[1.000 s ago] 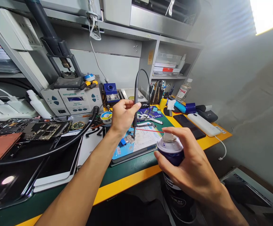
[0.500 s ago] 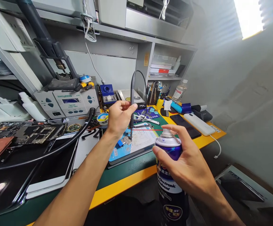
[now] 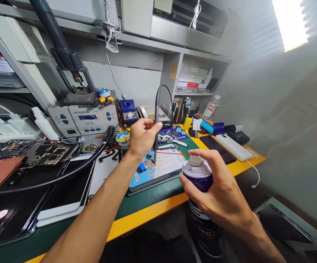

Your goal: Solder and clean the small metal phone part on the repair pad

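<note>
My left hand (image 3: 143, 137) is closed around an upright black soldering iron (image 3: 157, 109), pen-shaped, with a cable looping from its top. Its lower end reaches a small metal part with blue pieces (image 3: 148, 165) on a booklet (image 3: 169, 160); whether they touch is unclear. In my right hand (image 3: 215, 186) is a tilted spray can (image 3: 206, 226) of electronic cleaner, with the index finger on the white nozzle (image 3: 196, 159). From the nozzle a thin red straw (image 3: 173, 153) runs left, its end beside the iron's lower shaft.
A soldering station (image 3: 84, 120) and blue iron stand (image 3: 128, 109) stand behind. The black hose (image 3: 76, 175) crosses the left side over circuit boards (image 3: 57, 153) and tablet-like panels. Phones (image 3: 218, 149), a white device with cable (image 3: 233, 146) and a clear bottle (image 3: 211, 107) are at right.
The can has tipped further, its base swinging down and right and its label turning away. The straw now slopes slightly. The whole view has shifted a little; both hands keep their holds.
</note>
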### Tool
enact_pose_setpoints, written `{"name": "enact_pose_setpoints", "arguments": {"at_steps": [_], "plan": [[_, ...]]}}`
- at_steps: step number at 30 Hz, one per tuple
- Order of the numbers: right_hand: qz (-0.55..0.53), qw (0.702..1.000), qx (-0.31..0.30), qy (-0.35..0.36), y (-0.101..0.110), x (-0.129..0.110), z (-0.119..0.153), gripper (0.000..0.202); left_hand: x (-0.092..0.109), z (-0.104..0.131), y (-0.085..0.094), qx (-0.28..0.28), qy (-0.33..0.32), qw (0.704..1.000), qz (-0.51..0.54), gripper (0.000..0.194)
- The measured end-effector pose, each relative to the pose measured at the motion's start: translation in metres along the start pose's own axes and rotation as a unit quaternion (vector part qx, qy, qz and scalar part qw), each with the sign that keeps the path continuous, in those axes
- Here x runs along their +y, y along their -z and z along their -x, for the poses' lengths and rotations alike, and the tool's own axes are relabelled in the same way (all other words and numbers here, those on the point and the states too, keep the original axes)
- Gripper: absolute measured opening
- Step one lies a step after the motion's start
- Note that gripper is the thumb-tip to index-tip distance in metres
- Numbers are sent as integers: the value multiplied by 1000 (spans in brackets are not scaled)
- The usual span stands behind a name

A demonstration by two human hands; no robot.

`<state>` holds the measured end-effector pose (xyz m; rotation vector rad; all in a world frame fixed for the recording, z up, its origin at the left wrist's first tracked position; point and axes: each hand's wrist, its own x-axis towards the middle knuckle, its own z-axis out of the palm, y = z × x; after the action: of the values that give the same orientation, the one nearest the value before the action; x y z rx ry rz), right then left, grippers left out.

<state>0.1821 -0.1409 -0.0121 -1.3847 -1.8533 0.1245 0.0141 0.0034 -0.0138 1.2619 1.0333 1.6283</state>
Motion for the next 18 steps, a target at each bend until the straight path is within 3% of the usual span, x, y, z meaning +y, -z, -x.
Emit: {"name": "enact_pose_setpoints", "arguments": {"at_steps": [18], "plan": [[-25, 1000, 7, 9, 1, 2, 3, 48, -2, -1, 1, -2, 8, 1000, -3, 37]]}}
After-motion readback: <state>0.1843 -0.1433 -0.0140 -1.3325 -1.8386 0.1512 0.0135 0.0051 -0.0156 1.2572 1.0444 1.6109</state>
